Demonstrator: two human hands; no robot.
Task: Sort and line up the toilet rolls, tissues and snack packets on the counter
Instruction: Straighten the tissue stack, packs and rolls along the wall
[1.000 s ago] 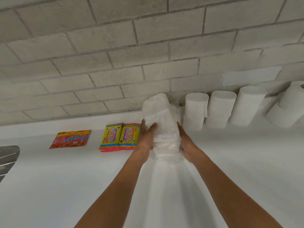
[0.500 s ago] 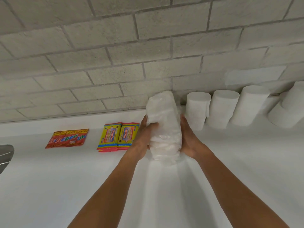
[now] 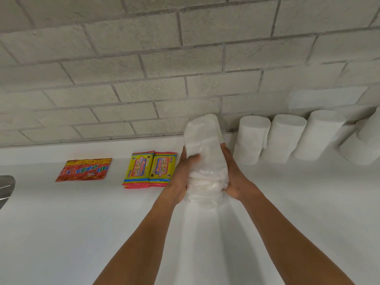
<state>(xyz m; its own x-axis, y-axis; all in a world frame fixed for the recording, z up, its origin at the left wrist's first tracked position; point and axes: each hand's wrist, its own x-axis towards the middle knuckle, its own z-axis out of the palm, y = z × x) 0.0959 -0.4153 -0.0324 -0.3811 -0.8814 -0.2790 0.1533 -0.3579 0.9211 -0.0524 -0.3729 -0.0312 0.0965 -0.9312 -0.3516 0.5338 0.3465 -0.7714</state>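
Metal at the far left edge, a curved grey thing (image 3: 6,188) cut off by the frame, and I cannot tell what it is. Next along the white counter (image 3: 61,233) I see a red snack packet strip (image 3: 84,169) lying flat, its lettering upside down to me; I make out something like "pee" in green and white, no more. Beside it, well apart, two yellow Giggles packets (image 3: 150,169) lie touching side by side, pink-edged, each marked "10" at a corner; smaller print is too fine to read. Now my left hand (image 3: 182,177) and right hand (image 3: 234,177) clamp the clear plastic tissue pack (image 3: 205,153) from both sides, left thumb curled over its front, right fingers hidden behind it. The pack stands upright near the grey brick wall (image 3: 144,68), its base blurred against the counter, no writing legible on it. Right of it, white toilet rolls (image 3: 285,138) stand in a row against the wall, the last ones tilted and cut off at the edge.
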